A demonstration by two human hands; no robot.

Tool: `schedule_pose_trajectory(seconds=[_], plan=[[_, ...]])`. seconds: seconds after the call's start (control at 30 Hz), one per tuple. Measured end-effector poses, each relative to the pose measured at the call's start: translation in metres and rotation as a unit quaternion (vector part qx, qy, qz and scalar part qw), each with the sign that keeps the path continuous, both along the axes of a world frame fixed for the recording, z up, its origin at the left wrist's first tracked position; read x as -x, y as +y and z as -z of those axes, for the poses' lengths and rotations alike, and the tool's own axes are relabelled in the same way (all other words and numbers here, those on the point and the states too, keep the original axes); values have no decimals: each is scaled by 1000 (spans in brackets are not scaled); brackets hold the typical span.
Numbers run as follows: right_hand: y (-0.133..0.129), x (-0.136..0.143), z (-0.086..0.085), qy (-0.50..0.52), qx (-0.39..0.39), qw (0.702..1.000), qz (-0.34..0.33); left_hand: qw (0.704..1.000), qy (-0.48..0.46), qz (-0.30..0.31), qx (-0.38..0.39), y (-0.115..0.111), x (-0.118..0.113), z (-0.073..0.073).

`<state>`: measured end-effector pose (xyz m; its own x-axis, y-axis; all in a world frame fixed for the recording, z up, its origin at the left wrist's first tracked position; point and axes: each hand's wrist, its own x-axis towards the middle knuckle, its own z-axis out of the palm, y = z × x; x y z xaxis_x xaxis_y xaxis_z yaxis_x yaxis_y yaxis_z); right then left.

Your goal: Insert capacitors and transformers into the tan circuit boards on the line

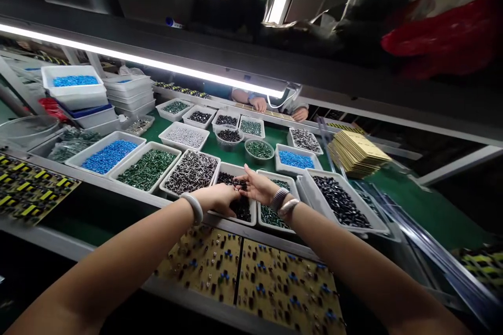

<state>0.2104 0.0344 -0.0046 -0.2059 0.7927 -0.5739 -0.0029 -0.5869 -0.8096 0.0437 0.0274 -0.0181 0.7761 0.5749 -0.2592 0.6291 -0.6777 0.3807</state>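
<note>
Bin of black parts [253, 213]: white, rectangular, standing on the green tabletop [412, 199] just inside its near edge; both hands are working over it.

Left hand [225, 200]: entering across the near rim, fingers curling down among the black parts; whether it is gripping any cannot be told.

Right hand [257, 187]: reaching in over the right rim, palm turning inward, fingers loosely parted, thumb standing away from them; fingertips are coming close to the left hand's. Whether a small part is lying there cannot be told.

Adjoining, left: bin of silver-and-black parts [205, 154], sitting close alongside. Adjoining, right: bin of dark green parts [275, 228], leaving little side room.

Further right: bin of black cylinders [353, 228], tilting toward the near edge.

Below the near edge, past the metal rail [283, 243]: two populated circuit boards, left board [204, 264] and right board [291, 293], lying side by side under the forearms.

Beyond the front row: green surface is showing around two round tubs, one of black parts [229, 145], one of green parts [259, 160].

Toward the right edge: stack of tan boards [356, 154].

Far edge: a co-worker's hands [257, 103] are resting beneath the tube lamp [157, 64].
</note>
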Motion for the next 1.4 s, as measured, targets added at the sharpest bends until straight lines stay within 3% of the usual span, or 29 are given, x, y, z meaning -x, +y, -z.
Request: schedule_pose_trajectory(seconds=[0.23, 0.43, 0.6, 0.83, 0.97, 1.07, 1.4], plan=[[3, -6, -1, -3, -52, 999, -14, 997, 32, -29, 64, -1, -6, 11], [11, -7, 9, -12, -75, 997, 0, 982, -78, -148, 83, 0, -9, 12], [13, -4, 10, -13, -88, 996, 9, 933, -178, -263, 169, 13, -5, 8], [10, 4, 11, -14, -83, 996, 24, 828, -263, -386, 309, 15, -4, 11], [7, 5, 8, -23, -83, 996, 28, 779, -307, -408, 364, 13, -8, 2], [7, 5, 7, -30, -83, 995, 37, 759, -324, -413, 386, 11, -8, -3], [6, 7, 8, -37, -93, 994, 33, 751, -324, -397, 415, -2, 2, -9]])
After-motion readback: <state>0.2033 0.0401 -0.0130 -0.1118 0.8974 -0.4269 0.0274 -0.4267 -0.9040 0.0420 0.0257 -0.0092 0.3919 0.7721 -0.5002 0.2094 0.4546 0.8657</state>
